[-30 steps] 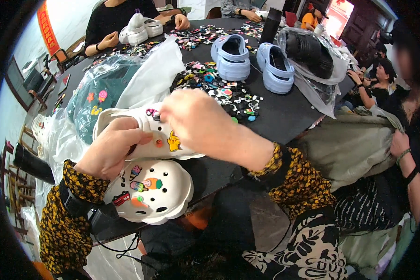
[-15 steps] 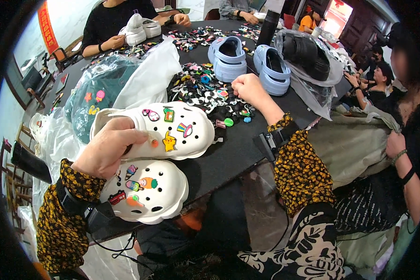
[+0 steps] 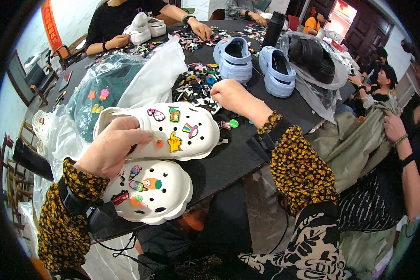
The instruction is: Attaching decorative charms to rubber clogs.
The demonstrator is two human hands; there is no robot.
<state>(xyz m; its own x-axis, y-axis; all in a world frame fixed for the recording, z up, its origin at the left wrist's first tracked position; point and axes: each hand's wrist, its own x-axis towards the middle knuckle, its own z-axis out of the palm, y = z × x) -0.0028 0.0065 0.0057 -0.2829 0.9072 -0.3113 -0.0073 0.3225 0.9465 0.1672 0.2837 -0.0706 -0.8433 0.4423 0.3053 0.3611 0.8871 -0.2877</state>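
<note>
The left hand point(image 3: 108, 145) is clamped on the upper clog point(image 3: 169, 129), its thumb pressed on top beside an orange charm point(image 3: 159, 143). This white clog lies toe to the right on the black table point(image 3: 233, 161), carrying also a yellow charm point(image 3: 174, 142), a striped hat charm point(image 3: 190, 131), a green charm point(image 3: 174, 115) and a pink charm point(image 3: 157, 115). The lower clog point(image 3: 154, 199), white too, sits just below it near the table edge, several charms on its left part.

The right hand point(image 3: 237, 98) is over the near right side of the charm pile point(image 3: 196, 84), fingers curled together; its back hides the fingertips, so I cannot tell whether anything is between them. A green disc point(image 3: 234, 123) lies below that hand, near the upper clog's toe.

Beyond stand two blue clogs point(image 3: 235, 71), apart from each other, with black clogs point(image 3: 312, 56) in clear plastic to their right. A bagged green clog point(image 3: 108, 79) lies at left. Across the table, a co-worker's hand point(image 3: 201, 31) reaches into more charms.
</note>
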